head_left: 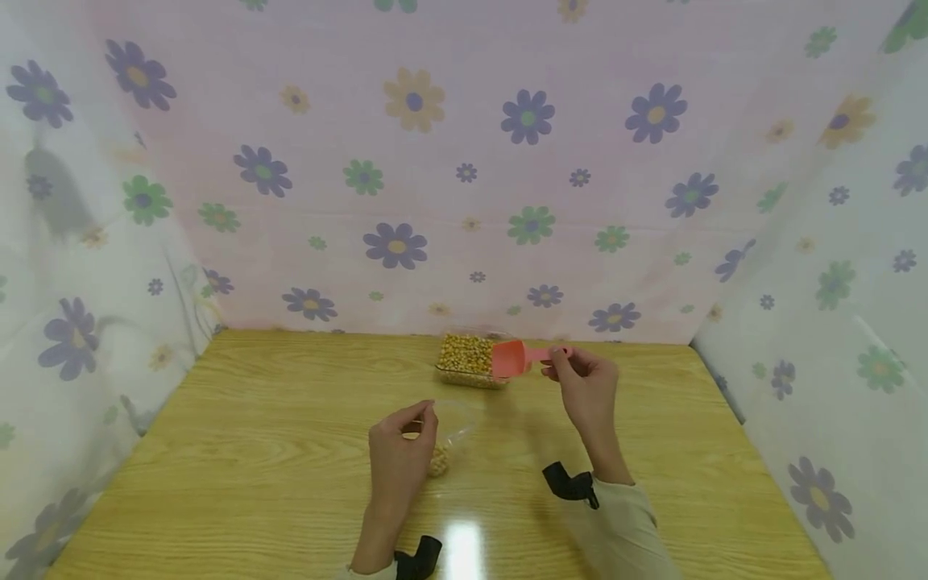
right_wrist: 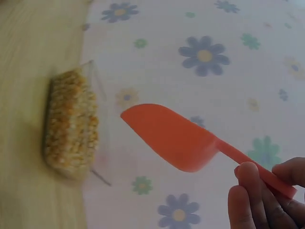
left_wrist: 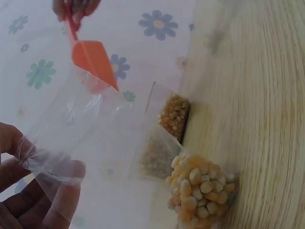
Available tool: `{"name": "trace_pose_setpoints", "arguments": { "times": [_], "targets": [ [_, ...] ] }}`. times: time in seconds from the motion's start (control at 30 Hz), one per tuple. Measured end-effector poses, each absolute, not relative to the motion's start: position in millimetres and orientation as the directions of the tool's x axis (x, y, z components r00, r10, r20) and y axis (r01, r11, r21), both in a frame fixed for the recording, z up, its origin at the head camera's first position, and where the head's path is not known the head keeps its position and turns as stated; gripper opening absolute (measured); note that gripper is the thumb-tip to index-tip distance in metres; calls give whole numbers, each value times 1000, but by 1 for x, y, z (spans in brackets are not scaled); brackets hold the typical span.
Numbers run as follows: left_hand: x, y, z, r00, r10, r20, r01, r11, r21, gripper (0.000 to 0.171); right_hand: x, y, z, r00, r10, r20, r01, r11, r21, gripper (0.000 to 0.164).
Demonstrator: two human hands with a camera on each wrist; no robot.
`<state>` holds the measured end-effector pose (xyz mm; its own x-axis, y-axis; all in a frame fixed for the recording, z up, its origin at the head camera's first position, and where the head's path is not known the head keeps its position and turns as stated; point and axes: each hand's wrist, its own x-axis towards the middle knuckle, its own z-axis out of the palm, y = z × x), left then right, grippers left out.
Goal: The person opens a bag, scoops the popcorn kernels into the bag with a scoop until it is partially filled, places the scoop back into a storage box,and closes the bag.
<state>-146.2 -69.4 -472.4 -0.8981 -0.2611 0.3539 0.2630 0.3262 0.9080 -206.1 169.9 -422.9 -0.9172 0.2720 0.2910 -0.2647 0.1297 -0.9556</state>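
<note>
My left hand (head_left: 403,447) pinches the top edge of a clear plastic bag (left_wrist: 90,119). Corn kernels (left_wrist: 202,191) fill the bag's bottom, which sits low near the table. Up and to the right, my right hand (head_left: 586,391) grips an orange-red scoop (head_left: 510,358) by its handle, thumb on one side and fingers on the other. In the right wrist view the scoop's bowl (right_wrist: 171,138) is raised off the table, its lip toward the left. Behind it stands a clear rectangular container (head_left: 471,379) holding many more kernels (right_wrist: 71,119).
A wood-grain table (head_left: 254,451) spreads under both hands. Flower-printed cloth (head_left: 449,201) hangs along its back and both sides, with the container close to the back cloth. Black wrist mounts (head_left: 569,483) sit on both wrists.
</note>
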Motion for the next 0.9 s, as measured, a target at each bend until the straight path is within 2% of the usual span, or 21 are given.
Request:
{"name": "trace_pose_setpoints", "arguments": {
  "times": [0.27, 0.57, 0.73, 0.9],
  "targets": [
    [-149, -75, -476, -899, -251, 358, 277, 308, 910, 16, -223, 152, -453, -925, 263, 273, -246, 128, -961, 23],
    [-150, -76, -476, -896, -231, 380, 299, 321, 899, 17, -216, 135, -434, -898, 302, 320, -290, 141, -947, 22],
    [-151, -77, -476, -891, -230, 392, 312, 318, 895, 16, -218, 131, -437, -887, 279, 368, -314, 221, -924, 21],
    [-151, -77, -476, -892, -225, 393, 316, 311, 896, 16, -227, 130, -449, -905, 271, 328, -273, 221, -936, 22]
  ]
}}
